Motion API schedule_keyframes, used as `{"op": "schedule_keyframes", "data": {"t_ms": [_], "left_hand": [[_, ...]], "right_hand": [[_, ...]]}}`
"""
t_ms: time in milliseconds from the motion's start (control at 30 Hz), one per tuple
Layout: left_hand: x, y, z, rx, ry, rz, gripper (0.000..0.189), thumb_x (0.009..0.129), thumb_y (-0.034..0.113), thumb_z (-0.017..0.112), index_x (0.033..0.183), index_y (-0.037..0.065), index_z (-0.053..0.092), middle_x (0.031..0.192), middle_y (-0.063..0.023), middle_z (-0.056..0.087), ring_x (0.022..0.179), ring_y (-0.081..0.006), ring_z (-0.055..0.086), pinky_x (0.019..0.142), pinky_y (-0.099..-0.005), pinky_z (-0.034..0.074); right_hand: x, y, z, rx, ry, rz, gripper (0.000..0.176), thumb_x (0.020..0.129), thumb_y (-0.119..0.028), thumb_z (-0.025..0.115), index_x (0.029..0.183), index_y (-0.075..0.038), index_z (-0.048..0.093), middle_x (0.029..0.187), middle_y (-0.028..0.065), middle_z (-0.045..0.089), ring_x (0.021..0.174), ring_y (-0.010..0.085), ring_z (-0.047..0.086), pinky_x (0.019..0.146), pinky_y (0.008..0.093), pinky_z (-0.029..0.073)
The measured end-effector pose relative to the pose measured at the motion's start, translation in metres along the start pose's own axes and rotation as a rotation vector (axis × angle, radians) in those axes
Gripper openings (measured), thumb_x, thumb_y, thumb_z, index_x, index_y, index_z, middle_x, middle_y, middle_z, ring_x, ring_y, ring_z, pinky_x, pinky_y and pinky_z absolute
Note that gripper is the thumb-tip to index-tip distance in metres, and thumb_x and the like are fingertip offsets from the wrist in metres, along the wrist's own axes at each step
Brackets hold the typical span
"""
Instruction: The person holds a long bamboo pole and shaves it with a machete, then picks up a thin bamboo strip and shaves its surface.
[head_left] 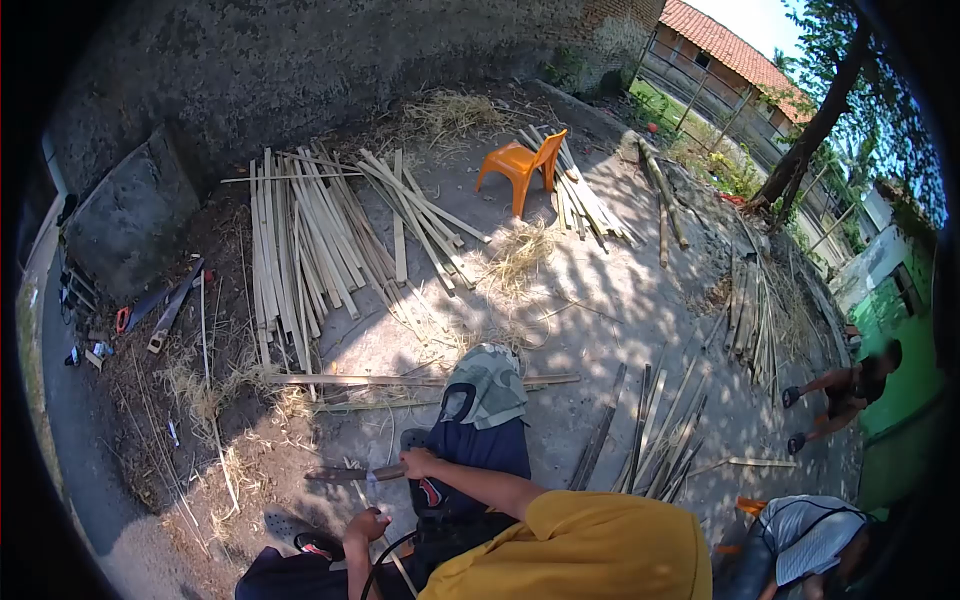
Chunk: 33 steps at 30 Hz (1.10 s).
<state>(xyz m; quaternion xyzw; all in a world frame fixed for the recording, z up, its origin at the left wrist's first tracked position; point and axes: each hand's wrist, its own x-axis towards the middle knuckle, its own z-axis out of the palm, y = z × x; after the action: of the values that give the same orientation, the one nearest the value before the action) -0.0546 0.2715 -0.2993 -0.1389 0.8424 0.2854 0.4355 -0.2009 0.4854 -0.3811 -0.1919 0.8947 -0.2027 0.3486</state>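
My right hand (418,463), at the end of the arm from the yellow sleeve, is closed around the handle end of a broad, dark-bladed machete (338,473). Its blade points left, above the ground. Lower down, my left hand (364,527) is closed on a thin, pale bamboo strip (402,570), which slants up toward the blade. Fingers partly hide the strip. A camouflage cloth (488,385) covers my right knee, beside the machete hand.
Long split bamboo slats (310,240) lie in piles ahead. An orange chair (522,170) stands near the wall. Darker strips (665,440) lie to the right. Saws (175,305) rest at the left. Two other people (815,540) are at the right. Shavings (520,260) litter the ground.
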Motion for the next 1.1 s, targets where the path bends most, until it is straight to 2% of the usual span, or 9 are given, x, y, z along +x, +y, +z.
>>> {"op": "schedule_keyframes", "data": {"t_ms": [300, 600, 667, 733, 867, 933, 967, 1067, 1100], "left_hand": [[-0.02, 0.019, -0.012, 0.053, 0.068, 0.008, 0.057, 0.085, 0.048, 0.066, 0.128, 0.011, 0.061, 0.122, -0.0231, 0.063, 0.118, -0.0373, 0.058, 0.101, -0.0442, 0.046], [-0.034, 0.03, -0.02, 0.097, 0.45, 0.033, 0.035, 0.08, 0.033, 0.072, 0.11, 0.017, 0.069, 0.103, -0.0148, 0.071, 0.099, -0.0341, 0.067, 0.087, -0.0454, 0.054], [-0.023, 0.012, -0.011, 0.17, 0.465, 0.082, 0.033, 0.077, 0.023, 0.072, 0.11, 0.017, 0.069, 0.103, -0.0164, 0.07, 0.099, -0.035, 0.067, 0.085, -0.0468, 0.055], [-0.026, 0.014, -0.014, 0.189, 0.386, -0.045, 0.033, 0.075, 0.014, 0.068, 0.109, 0.015, 0.07, 0.108, -0.0158, 0.069, 0.1, -0.0345, 0.067, 0.086, -0.0459, 0.055], [0.005, -0.015, 0.004, 0.245, 0.316, -0.079, 0.035, 0.075, 0.017, 0.07, 0.11, 0.016, 0.07, 0.108, -0.0114, 0.07, 0.103, -0.0312, 0.067, 0.089, -0.0442, 0.054], [-0.007, -0.007, -0.005, 0.187, 0.285, -0.058, 0.021, 0.077, 0.014, 0.068, 0.095, 0.005, 0.07, 0.102, -0.0161, 0.071, 0.097, -0.0332, 0.069, 0.08, -0.0443, 0.056], [-0.011, -0.005, -0.006, 0.182, 0.281, -0.066, 0.021, 0.077, 0.014, 0.068, 0.095, 0.005, 0.07, 0.102, -0.0161, 0.071, 0.097, -0.0332, 0.069, 0.08, -0.0443, 0.056], [-0.013, -0.001, -0.006, 0.162, 0.317, -0.087, 0.026, 0.078, 0.018, 0.068, 0.101, 0.007, 0.068, 0.105, -0.0158, 0.07, 0.1, -0.0322, 0.068, 0.082, -0.0444, 0.056], [-0.012, -0.001, -0.007, 0.14, 0.299, -0.116, 0.035, 0.077, 0.022, 0.07, 0.111, 0.012, 0.066, 0.109, -0.0136, 0.069, 0.102, -0.0321, 0.067, 0.086, -0.0443, 0.055]], "right_hand": [[-0.001, -0.002, -0.003, 0.023, -0.041, 0.008, 0.053, 0.071, -0.028, 0.071, 0.121, -0.017, 0.061, 0.114, 0.0197, 0.061, 0.106, 0.0398, 0.061, 0.093, 0.0476, 0.049], [0.003, 0.002, -0.002, -0.003, -0.028, -0.022, 0.052, 0.074, -0.032, 0.069, 0.123, -0.016, 0.061, 0.111, 0.02, 0.063, 0.106, 0.0385, 0.062, 0.094, 0.0458, 0.05], [0.003, 0.003, 0.0, 0.002, 0.004, -0.033, 0.053, 0.073, -0.032, 0.07, 0.122, -0.015, 0.061, 0.112, 0.0201, 0.064, 0.106, 0.0371, 0.062, 0.093, 0.0449, 0.05], [-0.001, -0.004, -0.008, -0.022, -0.02, -0.03, 0.053, 0.074, -0.032, 0.071, 0.122, -0.016, 0.06, 0.113, 0.02, 0.063, 0.107, 0.037, 0.061, 0.094, 0.0449, 0.049], [-0.002, -0.001, -0.006, -0.019, -0.03, -0.048, 0.054, 0.073, -0.033, 0.073, 0.122, -0.015, 0.06, 0.114, 0.0195, 0.062, 0.109, 0.0371, 0.06, 0.096, 0.0443, 0.048], [-0.001, -0.003, -0.008, -0.017, -0.003, -0.053, 0.054, 0.072, -0.033, 0.074, 0.122, -0.015, 0.06, 0.113, 0.0193, 0.063, 0.108, 0.0368, 0.061, 0.096, 0.0442, 0.048], [-0.002, -0.004, -0.008, -0.017, -0.013, -0.056, 0.054, 0.072, -0.033, 0.074, 0.122, -0.015, 0.06, 0.113, 0.0193, 0.063, 0.108, 0.0368, 0.061, 0.096, 0.0442, 0.048], [0.001, -0.006, -0.011, -0.031, -0.016, -0.066, 0.056, 0.072, -0.033, 0.075, 0.123, -0.016, 0.06, 0.114, 0.0193, 0.062, 0.109, 0.0368, 0.06, 0.096, 0.0442, 0.048], [0.002, -0.006, -0.01, -0.037, -0.017, -0.055, 0.057, 0.072, -0.033, 0.076, 0.123, -0.016, 0.06, 0.114, 0.0193, 0.062, 0.109, 0.0369, 0.06, 0.096, 0.0442, 0.048]]}}
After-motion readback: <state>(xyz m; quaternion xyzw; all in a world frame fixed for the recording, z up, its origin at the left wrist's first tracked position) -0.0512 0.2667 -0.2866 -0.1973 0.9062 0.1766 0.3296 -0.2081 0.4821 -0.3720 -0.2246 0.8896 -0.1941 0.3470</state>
